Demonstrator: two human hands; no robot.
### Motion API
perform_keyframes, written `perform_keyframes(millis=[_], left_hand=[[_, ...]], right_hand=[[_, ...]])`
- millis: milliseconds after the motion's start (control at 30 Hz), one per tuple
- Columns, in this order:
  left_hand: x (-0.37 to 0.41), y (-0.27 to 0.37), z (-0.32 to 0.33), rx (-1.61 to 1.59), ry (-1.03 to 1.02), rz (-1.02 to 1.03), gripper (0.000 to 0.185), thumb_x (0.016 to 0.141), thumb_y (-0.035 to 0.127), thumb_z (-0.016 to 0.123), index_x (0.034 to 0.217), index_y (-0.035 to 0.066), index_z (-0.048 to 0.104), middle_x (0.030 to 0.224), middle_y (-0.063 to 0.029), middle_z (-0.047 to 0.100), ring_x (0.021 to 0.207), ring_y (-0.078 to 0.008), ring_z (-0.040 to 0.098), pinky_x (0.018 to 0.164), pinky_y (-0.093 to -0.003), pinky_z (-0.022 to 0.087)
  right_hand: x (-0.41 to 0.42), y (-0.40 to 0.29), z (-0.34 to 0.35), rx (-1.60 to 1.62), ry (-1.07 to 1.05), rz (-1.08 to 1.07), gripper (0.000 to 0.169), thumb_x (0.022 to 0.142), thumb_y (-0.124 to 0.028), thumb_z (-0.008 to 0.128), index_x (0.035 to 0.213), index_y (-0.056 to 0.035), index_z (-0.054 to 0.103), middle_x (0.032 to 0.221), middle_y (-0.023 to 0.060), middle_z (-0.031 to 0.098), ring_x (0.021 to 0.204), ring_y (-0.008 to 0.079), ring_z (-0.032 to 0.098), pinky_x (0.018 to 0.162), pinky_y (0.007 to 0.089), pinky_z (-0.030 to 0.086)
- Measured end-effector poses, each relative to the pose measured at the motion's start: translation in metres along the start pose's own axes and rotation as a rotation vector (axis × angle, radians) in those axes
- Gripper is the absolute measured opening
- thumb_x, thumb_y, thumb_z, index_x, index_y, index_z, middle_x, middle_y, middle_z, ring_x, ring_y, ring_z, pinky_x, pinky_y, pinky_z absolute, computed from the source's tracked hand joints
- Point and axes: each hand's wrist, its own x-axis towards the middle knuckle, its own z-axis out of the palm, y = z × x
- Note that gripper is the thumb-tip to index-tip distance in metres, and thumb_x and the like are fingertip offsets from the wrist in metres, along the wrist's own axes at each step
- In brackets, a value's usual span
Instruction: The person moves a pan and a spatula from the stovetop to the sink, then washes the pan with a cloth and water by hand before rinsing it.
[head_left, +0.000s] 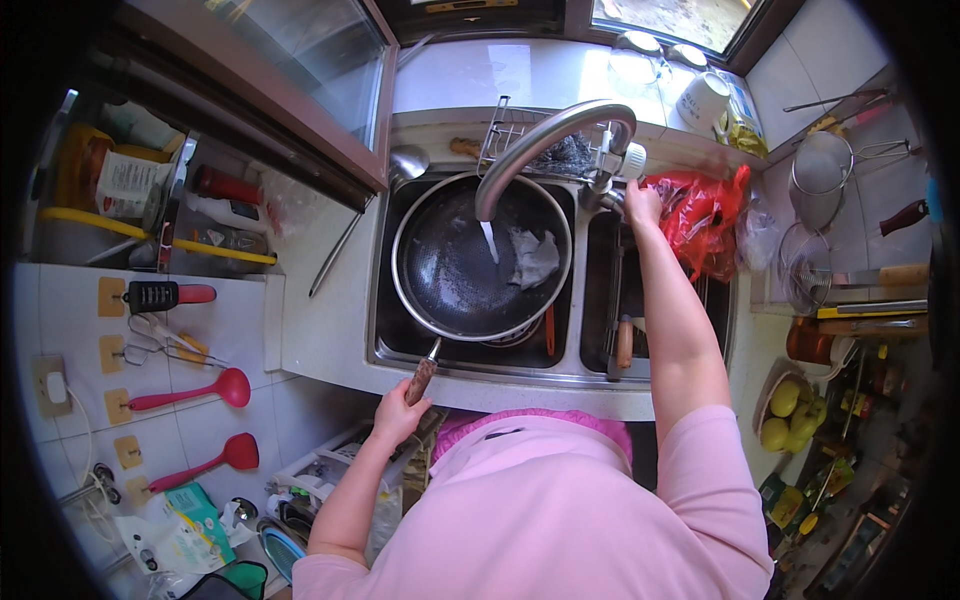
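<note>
My left hand (401, 411) grips the brown handle of a large dark wok (457, 277), which rests over the left basin of a double sink (581, 330). Water runs into the wok from a curved metal faucet (555, 135). A crumpled grey-white cloth (534, 257) lies wet on the right side of the wok's inner surface. My right hand (643, 204) is at the faucet's lever, to the right of the spout's base; the fingers partly hide the lever. Below the wok's rim, an orange-handled utensil (550, 330) shows in the left basin.
A wooden-handled tool (625, 342) lies in the right basin. Red plastic bags (697, 217) bulge beside my right forearm. Behind the faucet are a wire rack (510, 135) with steel wool, and a white mug (703, 100) on the ledge. An open window frame (382, 97) juts over the counter at left.
</note>
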Motion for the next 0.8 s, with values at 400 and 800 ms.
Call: perform_keyframes(millis=[400,800], left_hand=[[-0.016,0.004,-0.021,0.125,-0.002,-0.023,0.038,0.078,0.034,0.068,0.103,0.008,0.057,0.089,-0.0189,0.066,0.087,-0.0407,0.062,0.074,-0.0466,0.05],[0.005,0.007,-0.051,-0.761,-0.662,-0.183,0.036,0.086,0.011,0.066,0.113,0.006,0.043,0.064,-0.0018,0.053,0.047,-0.0105,0.052,0.044,-0.0274,0.044]], right_hand=[[-0.227,-0.14,0.068,0.84,-0.922,0.353,0.032,0.094,-0.035,0.055,0.095,-0.0043,0.061,0.078,0.0029,0.057,0.066,0.0156,0.059,0.058,0.0269,0.051],[-0.204,-0.13,0.124,1.218,-1.046,0.74,0.035,0.082,-0.005,0.064,0.115,0.0022,0.057,0.12,0.0178,0.059,0.107,0.0339,0.061,0.086,0.0403,0.053]])
